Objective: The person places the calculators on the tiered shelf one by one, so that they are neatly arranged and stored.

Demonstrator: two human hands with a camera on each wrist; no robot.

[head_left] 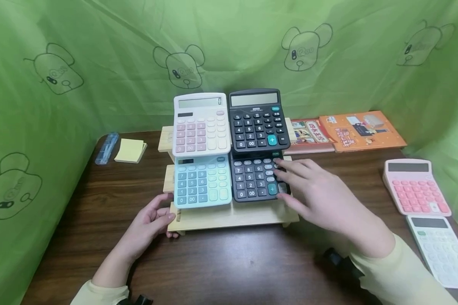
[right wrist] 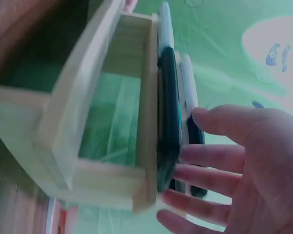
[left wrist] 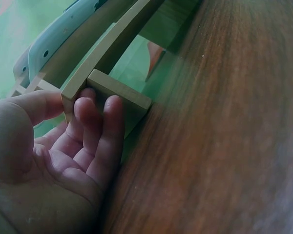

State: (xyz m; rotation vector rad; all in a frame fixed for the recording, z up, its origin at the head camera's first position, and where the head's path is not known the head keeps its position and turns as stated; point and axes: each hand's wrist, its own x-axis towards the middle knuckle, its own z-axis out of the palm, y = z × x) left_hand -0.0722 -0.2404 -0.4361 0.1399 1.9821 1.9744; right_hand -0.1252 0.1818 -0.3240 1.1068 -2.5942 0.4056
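Note:
A wooden tiered stand (head_left: 233, 217) carries calculators in two rows. On its upper tier, a white calculator (head_left: 210, 111) with pinkish keys sits left of a black calculator (head_left: 253, 110). Below them are a light blue calculator (head_left: 183, 203) and a second black calculator (head_left: 248, 171). My left hand (head_left: 146, 228) grips the stand's front left corner, thumb against the board's edge and fingers curled underneath. At the lower black calculator's right side, my right hand (head_left: 322, 197) has its fingers spread and loosely bent, the fingertips overlapping its right-hand keys in the head view.
Far right lie a pink calculator (head_left: 416, 186) and a white calculator (head_left: 440, 250). Behind the stand's right side are a red booklet (head_left: 311, 131) and an orange booklet (head_left: 366, 131). Yellow sticky notes (head_left: 129, 151) and a bluish clear object (head_left: 107, 148) lie back left. Green cloth (head_left: 236, 38) surrounds the table.

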